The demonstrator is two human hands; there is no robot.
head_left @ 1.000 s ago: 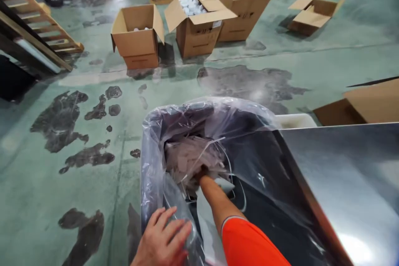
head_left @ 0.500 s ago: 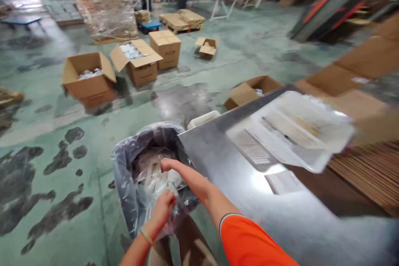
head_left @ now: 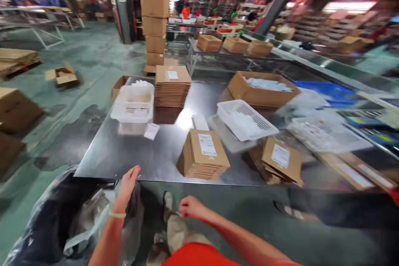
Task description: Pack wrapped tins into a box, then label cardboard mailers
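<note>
My left hand is beside the front edge of the steel table, its fingers stretched out and nothing visible in them. Below and to its left stands a bin lined with a dark plastic bag, with crumpled clear film and white strips inside. My right hand hangs in front of the table edge with its fingers curled in; I see nothing in it. Nearest to it on the table is a stack of flat brown cartons with a white label on top. Motion blurs both hands slightly.
A white tray, another carton stack, a perforated white basket and an open box of pale packets stand on the table. A smaller carton pile lies right. Another person's foot shows at right.
My view has swung right, from the floor boxes to the table. Both hands have come up out of the lined bin and moved apart; my left hand's fingers have straightened.
</note>
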